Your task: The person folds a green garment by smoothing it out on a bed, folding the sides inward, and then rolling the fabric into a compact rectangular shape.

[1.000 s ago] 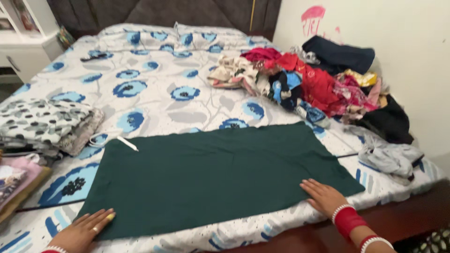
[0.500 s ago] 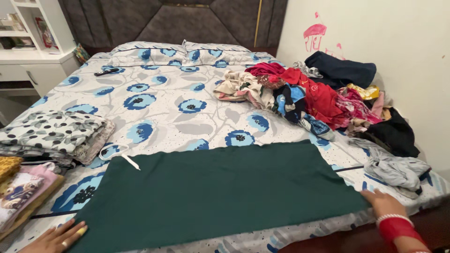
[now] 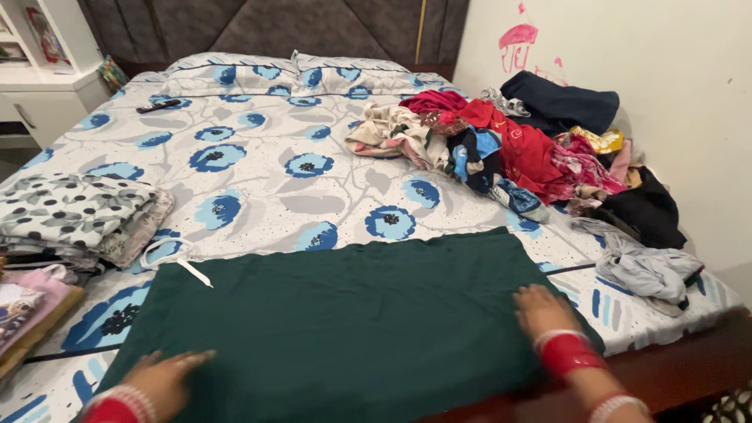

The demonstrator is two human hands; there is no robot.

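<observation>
A dark green cloth (image 3: 345,313) lies flat and smooth on the near part of the bed (image 3: 258,164). The left hand (image 3: 160,380) and the right hand (image 3: 544,313) press flat on it, grip released, fingers spread. A messy pile of clothes (image 3: 540,153) sits by the wall. Folded spotted fabrics (image 3: 74,211) lie to the left. A white string (image 3: 184,262) lies just beside the cloth's far left corner.

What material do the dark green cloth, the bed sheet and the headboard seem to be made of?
The dark green cloth looks like a matte woven fabric, perhaps cotton: it lies flat, with no shine. The bed sheet looks like thin printed cotton or a blend, with blue flowers and soft creases. The headboard looks upholstered in grey-brown fabric or faux leather: stitched padded panels show, but the picture cannot settle which.
</observation>
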